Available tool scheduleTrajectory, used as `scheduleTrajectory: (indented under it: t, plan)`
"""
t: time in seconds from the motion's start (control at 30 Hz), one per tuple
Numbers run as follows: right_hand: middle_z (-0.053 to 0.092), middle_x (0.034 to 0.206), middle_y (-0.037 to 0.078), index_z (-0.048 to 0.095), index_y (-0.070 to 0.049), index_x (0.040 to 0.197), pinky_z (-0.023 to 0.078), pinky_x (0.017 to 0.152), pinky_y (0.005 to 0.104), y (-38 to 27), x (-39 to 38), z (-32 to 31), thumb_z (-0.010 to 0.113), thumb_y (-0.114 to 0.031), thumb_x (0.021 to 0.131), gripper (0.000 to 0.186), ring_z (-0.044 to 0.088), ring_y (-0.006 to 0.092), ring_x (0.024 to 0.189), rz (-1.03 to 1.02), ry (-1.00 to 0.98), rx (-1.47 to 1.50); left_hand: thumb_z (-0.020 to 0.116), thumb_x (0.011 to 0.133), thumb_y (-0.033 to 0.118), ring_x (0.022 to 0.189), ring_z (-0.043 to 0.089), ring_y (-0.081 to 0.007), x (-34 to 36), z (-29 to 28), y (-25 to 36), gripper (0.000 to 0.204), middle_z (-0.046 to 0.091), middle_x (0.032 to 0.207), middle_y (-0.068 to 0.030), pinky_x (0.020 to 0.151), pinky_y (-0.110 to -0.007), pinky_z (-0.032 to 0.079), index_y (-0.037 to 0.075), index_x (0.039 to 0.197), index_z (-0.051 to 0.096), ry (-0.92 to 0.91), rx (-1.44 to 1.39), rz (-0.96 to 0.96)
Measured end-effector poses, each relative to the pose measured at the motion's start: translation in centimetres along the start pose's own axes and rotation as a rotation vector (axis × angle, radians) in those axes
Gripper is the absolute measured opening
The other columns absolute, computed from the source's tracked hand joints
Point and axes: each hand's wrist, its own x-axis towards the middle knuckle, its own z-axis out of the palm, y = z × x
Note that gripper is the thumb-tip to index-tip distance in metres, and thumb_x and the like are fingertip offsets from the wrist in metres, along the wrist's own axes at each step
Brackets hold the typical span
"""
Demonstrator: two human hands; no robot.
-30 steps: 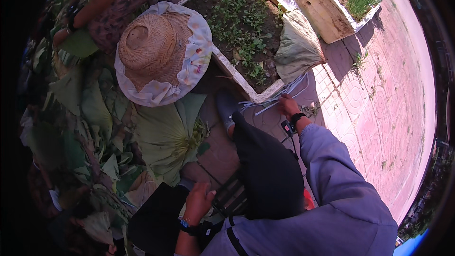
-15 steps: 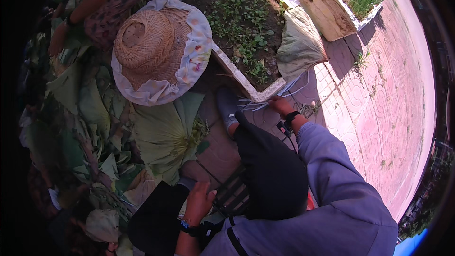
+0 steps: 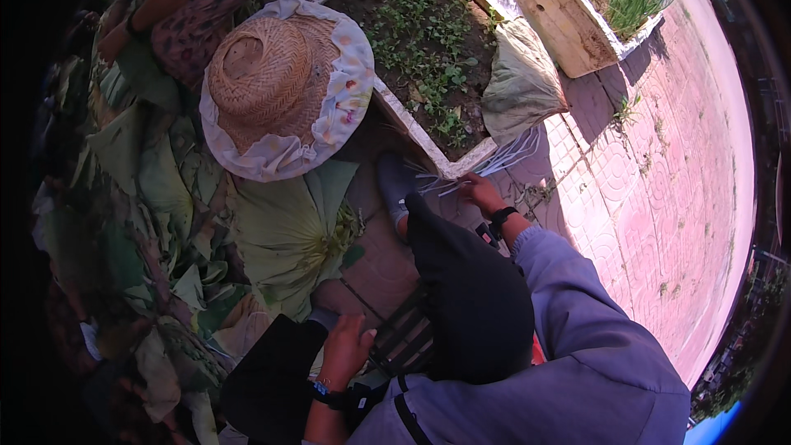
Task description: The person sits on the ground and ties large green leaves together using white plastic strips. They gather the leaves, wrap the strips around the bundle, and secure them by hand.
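Observation:
My right hand (image 3: 481, 192) is at the near corner of a white foam planter box (image 3: 454, 168). Its fingers are pinched on thin white plastic strips (image 3: 521, 151), which fan out along the ground by the corner. My left hand (image 3: 348, 346) rests by my left knee, loosely curled, with nothing seen in it. Beside that knee a large green lotus leaf (image 3: 284, 235) lies spread on the paving. A dry, pale leaf (image 3: 521, 82) drapes over the box's right side.
A person in a straw hat (image 3: 264, 74) with a ruffled cloth brim crouches ahead on the left, a hand (image 3: 111, 45) among leaves. Piled large leaves (image 3: 161, 181) fill the left. Another foam box (image 3: 568, 21) with tall green plants stands at upper right on pink paving (image 3: 651, 222).
My right hand has shifted slightly left and the strips have spread differently. The straw hat has moved a little right, and the other person's hand has risen. My left hand stays put.

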Motion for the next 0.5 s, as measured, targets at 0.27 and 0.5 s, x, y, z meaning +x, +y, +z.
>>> scheduleTrajectory:
  t: [0.27,0.5]
  plan:
    - [0.067,0.1,0.006,0.063,-0.003,0.121,0.053,0.069,0.0307,-0.1,-3.7,-0.9,0.065,-0.022,0.092,0.035,0.065,0.0168,0.08,0.064,0.037,0.053,0.069,0.088,0.021,0.105,0.062,-0.0418,-0.3,0.1,-1.0,0.037,0.064,0.113,-0.0229,0.088,-0.047,0.051,-0.002,0.116,0.063,0.054,0.025,0.078]
    - [0.07,0.098,0.008,0.065,-0.004,0.114,0.053,0.07,0.0291,-8.3,-10.0,0.0,0.066,-0.026,0.096,0.028,0.069,0.0167,0.078,-0.085,-0.085,0.033,0.066,0.089,0.023,0.101,0.062,-0.0427,-2.3,0.3,-1.2,0.035,0.063,0.107,-0.0223,0.086,-0.05,0.05,-0.002,0.113,0.062,0.117,0.031,0.065]
